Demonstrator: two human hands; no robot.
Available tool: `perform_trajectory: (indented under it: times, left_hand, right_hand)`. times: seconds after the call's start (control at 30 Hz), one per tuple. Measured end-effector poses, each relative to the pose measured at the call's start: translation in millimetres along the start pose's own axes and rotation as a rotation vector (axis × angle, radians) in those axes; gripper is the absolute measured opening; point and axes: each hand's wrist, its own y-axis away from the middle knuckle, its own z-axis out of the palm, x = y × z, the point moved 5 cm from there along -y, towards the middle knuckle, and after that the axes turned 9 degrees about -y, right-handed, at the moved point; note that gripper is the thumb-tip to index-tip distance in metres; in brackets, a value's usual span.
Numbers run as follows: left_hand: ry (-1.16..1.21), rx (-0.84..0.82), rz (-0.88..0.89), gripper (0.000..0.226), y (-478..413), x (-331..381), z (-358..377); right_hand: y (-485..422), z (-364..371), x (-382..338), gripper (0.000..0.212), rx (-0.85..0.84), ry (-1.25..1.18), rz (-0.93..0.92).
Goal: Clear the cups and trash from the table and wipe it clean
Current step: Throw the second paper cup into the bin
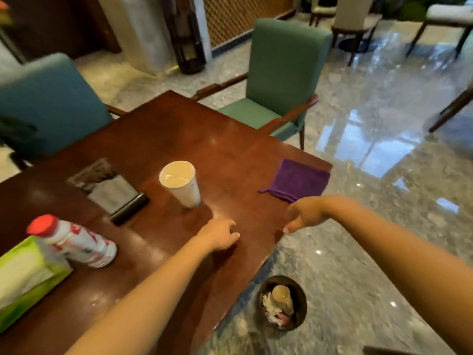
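Note:
A white sealed drink cup point(182, 184) stands upright in the middle of the dark wooden table point(158, 129). A folded purple cloth point(298, 184) lies near the table's right edge. My left hand point(220, 234) hovers low over the tabletop just in front of the cup, fingers curled, holding nothing. My right hand point(304, 213) is above the table's right edge, beside the cloth's near corner, fingers loosely apart and empty. On the floor below the table's corner sits a dark round bin point(282, 302) holding a cup and crumpled trash.
A white bottle with a red cap point(74, 242) leans by a green tissue pack point(23, 278) at the left. A dark card holder point(112, 192) lies left of the cup. Teal chairs point(281, 73) stand behind the table. Glossy marble floor lies to the right.

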Motion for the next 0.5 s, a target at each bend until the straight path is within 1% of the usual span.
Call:
perform_trajectory:
  times: [0.03,0.1,0.17,0.27,0.33,0.37,0.43,0.5]
  left_hand:
    - [0.006,0.019,-0.051,0.056,1,-18,8]
    - [-0.031,0.04,-0.107,0.066,6,-43,26]
    - [-0.093,0.067,-0.095,0.073,9,-57,46]
    - [-0.112,0.175,-0.059,0.074,11,-64,64]
    - [-0.091,0.203,-0.05,0.076,9,-66,69]
    - [-0.085,0.208,-0.047,0.081,8,-66,71]
    - [-0.073,0.228,-0.033,0.094,7,-66,72]
    - [-0.06,0.228,-0.025,0.096,5,-67,75]
  right_hand:
    - [-5,-9,-16,0.061,0.051,0.028,-0.044]
    - [-18,-23,-46,0.068,0.152,0.053,-0.102]
    - [-35,-34,-76,0.076,0.254,0.068,-0.161]
    - [-59,-43,-117,0.089,0.395,0.061,-0.262]
    - [-76,-47,-142,0.102,0.438,0.055,-0.301]
    - [-84,-49,-153,0.107,0.461,0.06,-0.323]
    - [-98,-54,-175,0.113,0.503,0.073,-0.382]
    - [-112,-57,-194,0.116,0.523,0.066,-0.422]
